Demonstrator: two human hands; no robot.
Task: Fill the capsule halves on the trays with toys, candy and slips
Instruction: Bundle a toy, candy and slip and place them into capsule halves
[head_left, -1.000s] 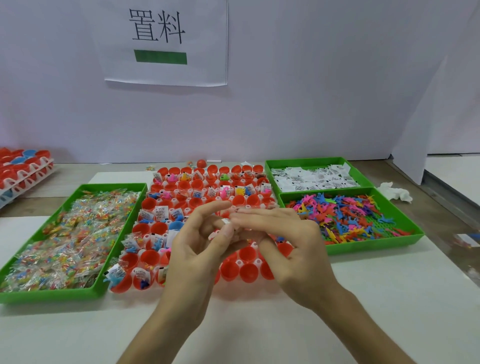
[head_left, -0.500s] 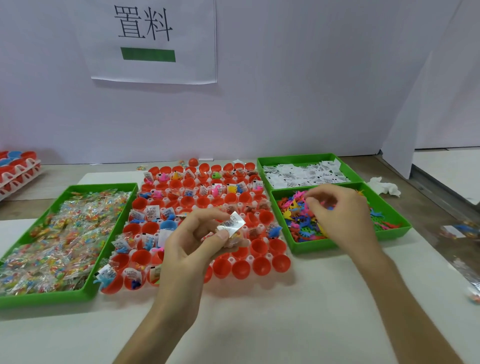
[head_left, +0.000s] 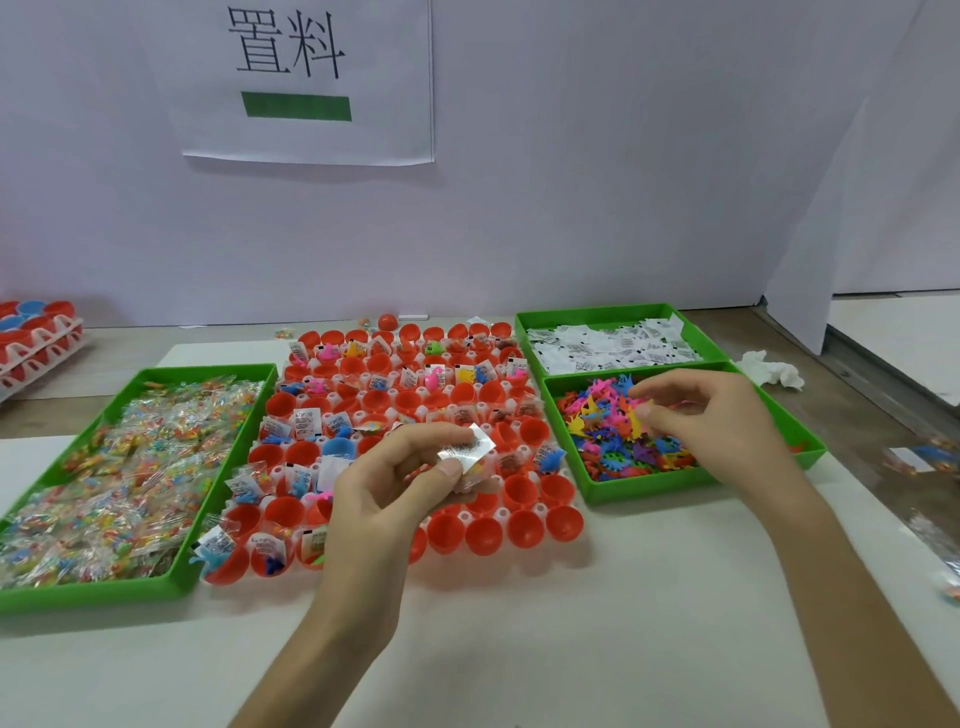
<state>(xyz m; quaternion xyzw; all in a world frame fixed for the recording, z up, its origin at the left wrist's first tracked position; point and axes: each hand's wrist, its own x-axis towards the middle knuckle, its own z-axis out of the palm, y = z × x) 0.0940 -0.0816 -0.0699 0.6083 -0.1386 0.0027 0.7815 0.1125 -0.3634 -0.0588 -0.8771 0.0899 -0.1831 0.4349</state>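
Note:
A tray of red capsule halves (head_left: 524, 525) lies in the middle of the table; many halves hold slips and small toys, and the front right ones are bare. My left hand (head_left: 395, 488) hovers over the tray's front middle and pinches a white printed slip (head_left: 467, 449) together with a small clear packet. My right hand (head_left: 711, 421) is over the green bin of colourful plastic toys (head_left: 602, 431), fingers curled down among them. Whether it holds a toy I cannot see.
A green bin of wrapped candy (head_left: 119, 467) sits on the left. Behind the toy bin is a green bin of white slips (head_left: 608, 348). Stacked capsule trays (head_left: 36, 338) stand at the far left, a crumpled tissue (head_left: 771, 369) at the right, and loose packets (head_left: 919, 457) at the right edge.
My hands were joined over the tray; the right hand moved away to the toy bin and now reaches into it. The left hand stays over the tray with the slip.

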